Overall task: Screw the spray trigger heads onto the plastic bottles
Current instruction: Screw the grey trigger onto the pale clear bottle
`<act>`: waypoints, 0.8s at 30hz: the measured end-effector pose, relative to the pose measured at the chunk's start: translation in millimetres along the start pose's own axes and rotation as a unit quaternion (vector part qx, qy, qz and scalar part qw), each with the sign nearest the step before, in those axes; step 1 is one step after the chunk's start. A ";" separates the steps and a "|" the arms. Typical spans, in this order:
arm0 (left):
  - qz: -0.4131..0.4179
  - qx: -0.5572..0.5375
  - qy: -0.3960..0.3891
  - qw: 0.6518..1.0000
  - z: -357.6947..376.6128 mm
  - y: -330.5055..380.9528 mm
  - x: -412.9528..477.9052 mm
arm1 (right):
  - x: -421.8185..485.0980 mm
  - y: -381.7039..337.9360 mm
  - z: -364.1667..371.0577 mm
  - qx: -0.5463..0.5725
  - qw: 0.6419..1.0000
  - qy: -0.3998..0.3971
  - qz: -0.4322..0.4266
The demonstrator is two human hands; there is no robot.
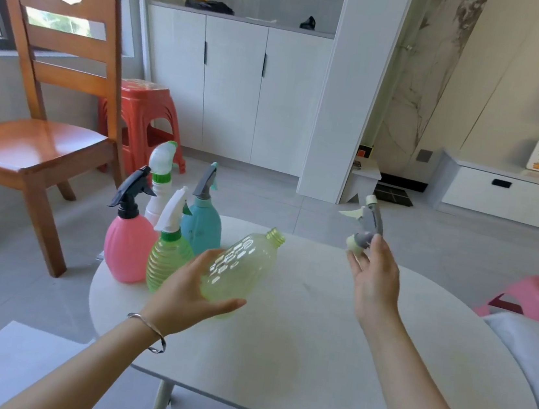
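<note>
Two bare forearms reach in from the lower edge over the white oval worktop (pixel 326 364); the left one wears a thin silver bangle (pixel 150 329) at the wrist. The left hand (pixel 193 291) has its grip wrapped around the lower body of a clear yellow-green bottle (pixel 240 265), thumb along the near side, fingers behind. The bottle is lifted and tilted, its long axis running from about 7 o'clock at the base to 1 o'clock at the neck, so the open threaded mouth points up and away to the right. The right hand (pixel 376 278), out at 2 o'clock from the bottle, holds a grey and pale-green trigger head (pixel 365 226) between thumb and fingertips, pinching its collar end. The head stands nearly upright, collar lowest and tipped toward the bottle, lever sticking out toward 9 o'clock. Head and bottle mouth are well apart.

At 10 o'clock on the worktop, four capped bottles stand upright, clustered: pink bottle (pixel 127 248), ribbed green bottle (pixel 166 259), teal bottle (pixel 202 226), and white bottle (pixel 157 200) behind.
</note>
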State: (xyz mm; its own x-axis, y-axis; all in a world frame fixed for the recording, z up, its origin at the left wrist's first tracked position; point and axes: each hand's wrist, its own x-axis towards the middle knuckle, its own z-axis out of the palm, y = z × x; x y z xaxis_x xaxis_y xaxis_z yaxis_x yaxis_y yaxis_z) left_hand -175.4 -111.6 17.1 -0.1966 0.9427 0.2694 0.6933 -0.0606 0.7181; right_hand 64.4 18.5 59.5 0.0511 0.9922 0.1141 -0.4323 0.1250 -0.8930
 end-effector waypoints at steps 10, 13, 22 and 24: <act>-0.043 0.063 -0.012 0.997 17.8 -11.6 6.3 | 13.1 -29.0 -29.5 0.157 0.984 0.077 0.037; -0.042 0.072 -0.022 0.996 19.5 -14.0 5.5 | 15.8 -31.0 -33.5 0.186 0.977 0.100 0.033; -0.024 0.075 -0.043 0.996 21.6 -14.1 1.7 | 16.9 -28.7 -31.0 0.218 0.969 0.107 0.039; -0.023 0.072 -0.045 0.996 21.4 -13.2 1.6 | 16.3 -26.5 -29.2 0.218 0.970 0.101 0.045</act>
State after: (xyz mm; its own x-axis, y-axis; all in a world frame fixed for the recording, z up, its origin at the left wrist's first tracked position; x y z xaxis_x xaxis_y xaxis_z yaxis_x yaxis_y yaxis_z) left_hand -170.1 -102.2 -5.7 -0.1722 0.9694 0.1748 0.7787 0.0253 0.6269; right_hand 103.0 31.5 72.2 0.1521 0.9849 -0.0829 -0.7799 0.0680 -0.6222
